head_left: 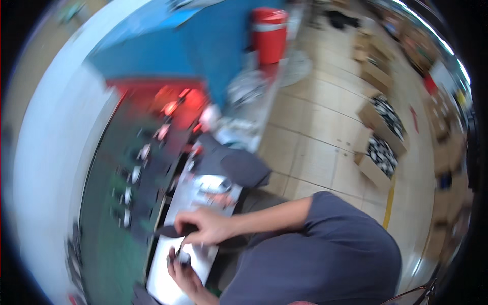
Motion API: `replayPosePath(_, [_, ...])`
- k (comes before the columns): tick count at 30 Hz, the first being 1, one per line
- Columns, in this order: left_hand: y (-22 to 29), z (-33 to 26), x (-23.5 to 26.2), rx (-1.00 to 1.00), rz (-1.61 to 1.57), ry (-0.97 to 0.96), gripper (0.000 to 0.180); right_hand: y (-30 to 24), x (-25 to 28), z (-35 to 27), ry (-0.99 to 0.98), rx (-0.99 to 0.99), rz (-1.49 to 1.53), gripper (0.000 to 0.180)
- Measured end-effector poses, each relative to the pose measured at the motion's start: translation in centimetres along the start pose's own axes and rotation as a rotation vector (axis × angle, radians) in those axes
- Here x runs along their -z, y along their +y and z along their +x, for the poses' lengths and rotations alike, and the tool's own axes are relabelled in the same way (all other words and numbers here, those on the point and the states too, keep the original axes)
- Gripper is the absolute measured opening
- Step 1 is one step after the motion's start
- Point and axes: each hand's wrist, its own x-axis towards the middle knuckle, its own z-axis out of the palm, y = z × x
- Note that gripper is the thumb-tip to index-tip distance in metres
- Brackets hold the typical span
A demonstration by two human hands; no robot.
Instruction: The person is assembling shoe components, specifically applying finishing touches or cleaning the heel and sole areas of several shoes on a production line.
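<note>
My left hand (184,277) is closed around a small dark part with a pale, shiny end (184,258), too blurred to name. Just above it, my bare right arm reaches across from a dark grey sleeve, and my right hand (206,227) curls with its fingertips down close to that part. What the right fingers pinch, if anything, is smeared. A dark, pointed shape (169,232) shows beside the right fingers; I cannot tell whether it is held. Both hands are over a bright white work surface (165,282) along the belt's edge.
Left of the bench runs a green belt (104,254) carrying several small dark-and-white parts (127,195). It meets a red-glowing opening (175,101) under a blue hood (203,51). A co-worker's dark sleeve (239,165) is nearby. Beyond are a red bucket (269,38) and filled cartons (376,173).
</note>
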Motion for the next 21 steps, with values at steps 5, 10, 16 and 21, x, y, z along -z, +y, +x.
replayPosePath(5, [0.0, -0.3, 1.1, 0.018, 0.105, -0.056, 0.033, -1.4, 0.1, -2.0, -0.156, 0.062, -0.193, 0.059])
replayPosePath(10, [0.3, -0.9, 1.2, -0.013, -0.149, -0.13, 0.03, -2.9, -1.4, -1.8, -0.2, 0.024, -0.176, 0.044])
replayPosePath(16, [1.4, -1.4, 1.8, -0.017, -0.258, -0.184, 0.029, -2.8, -3.2, -1.5, -0.233, 0.05, -0.253, 0.042])
replayPosePath(21, [1.0, -1.1, 2.4, -0.037, -0.283, -0.226, 0.031, -2.5, -3.5, -1.8, -0.263, 0.031, -0.286, 0.041])
